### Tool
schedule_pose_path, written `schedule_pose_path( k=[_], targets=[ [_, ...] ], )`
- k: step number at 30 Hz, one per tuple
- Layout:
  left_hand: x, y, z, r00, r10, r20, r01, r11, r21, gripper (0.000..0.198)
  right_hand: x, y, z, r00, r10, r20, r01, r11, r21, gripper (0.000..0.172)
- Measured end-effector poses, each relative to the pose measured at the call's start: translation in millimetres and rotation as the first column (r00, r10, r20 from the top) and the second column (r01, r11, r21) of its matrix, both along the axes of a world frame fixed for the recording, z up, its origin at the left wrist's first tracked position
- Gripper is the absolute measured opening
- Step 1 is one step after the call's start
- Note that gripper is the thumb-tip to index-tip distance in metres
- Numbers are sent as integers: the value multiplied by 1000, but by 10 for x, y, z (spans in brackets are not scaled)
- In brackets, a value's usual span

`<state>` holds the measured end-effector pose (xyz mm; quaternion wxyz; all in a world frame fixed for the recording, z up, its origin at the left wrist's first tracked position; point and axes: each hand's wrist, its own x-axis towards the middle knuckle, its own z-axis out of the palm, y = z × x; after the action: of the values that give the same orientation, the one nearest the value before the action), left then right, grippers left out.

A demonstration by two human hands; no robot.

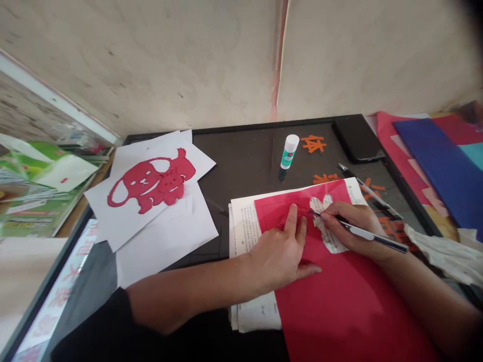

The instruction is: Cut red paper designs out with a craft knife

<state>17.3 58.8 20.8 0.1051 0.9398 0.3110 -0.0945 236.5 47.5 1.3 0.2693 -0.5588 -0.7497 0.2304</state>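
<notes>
Craft knife (372,235) sits pinched in our right hand (350,226), its long axis slanting, tip pointing up-left onto the red paper (339,311); our open left hand (273,256) presses the sheet just beside the tip.

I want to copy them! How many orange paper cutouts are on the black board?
4: one beside the white glue stick, one touching white printed paper, two beyond the right hand; others may be hidden.
</notes>
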Motion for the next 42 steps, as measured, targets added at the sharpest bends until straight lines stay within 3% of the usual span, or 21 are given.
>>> schedule_pose_path(
  k=[5, 9, 13, 17, 20, 22, 25, 27, 29, 31, 33, 36, 38, 40, 42],
  targets=[
    [-34, 1, 38, 994, -21, 105, 10, 994, 104, 80, -148, 97, 153, 993, -110, 45, 112, 992, -50, 26],
    [-115, 130, 24, 956, -175, 233, 117, 963, 244, 50, -284, 200, 313, 989, -112, 93, 116, 993, -32, 23],
    [-203, 180, -50, 940, -236, 248, 174, 953, 246, 59, -288, 195, 290, 989, -130, 65, 135, 988, -78, 26],
    [-232, 16, -111, 953, -192, 236, 128, 957, 260, 69, -252, 96, 194, 951, -268, -153, 228, 944, -238, 32],
    [-260, -101, -88, 954, -136, 268, 62, 961, 268, 67, -254, -15, 238, 843, -410, -347, 346, 909, -233, 32],
    [-312, -114, -10, 929, -126, 349, 40, 969, 243, 55, -275, -115, 314, 753, -452, -478, 400, 891, -214, 30],
    [-404, -73, 156, 806, 32, 591, -38, 999, -2, 38, -351, -291, 408, 669, -427, -608, 333, 904, -268, 27],
    [-436, -57, 235, 681, 247, 690, -6, 944, -331, 37, -435, -396, 436, 653, -402, -642, 238, 913, -331, 28],
    [-436, -72, 254, 607, 432, 667, 105, 788, -606, 37, -531, -474, 449, 644, -395, -656, 166, 908, -384, 31],
    [-425, -112, 222, 572, 550, 609, 185, 637, -749, 37, -614, -534, 455, 635, -397, -662, 137, 902, -410, 35],
    [-427, -170, 169, 551, 618, 561, 205, 552, -809, 38, -659, -601, 453, 646, -401, -649, 116, 892, -436, 37],
    [-468, -285, 105, 597, 612, 519, 223, 494, -840, 37, -649, -758, 435, 694, -395, -602, 47, 859, -510, 34],
    [-504, -377, 83, 625, 605, 493, 224, 465, -856, 38, -608, -892, 427, 697, -339, -632, -76, 841, -535, 31],
    [-529, -462, 75, 617, 626, 477, 206, 456, -866, 38, -558, -1008, 431, 626, -271, -731, -235, 829, -508, 35],
    [-538, -518, 78, 594, 632, 498, 188, 493, -849, 35, -508, -1074, 437, 512, -263, -818, -321, 824, -466, 40]
  ],
)
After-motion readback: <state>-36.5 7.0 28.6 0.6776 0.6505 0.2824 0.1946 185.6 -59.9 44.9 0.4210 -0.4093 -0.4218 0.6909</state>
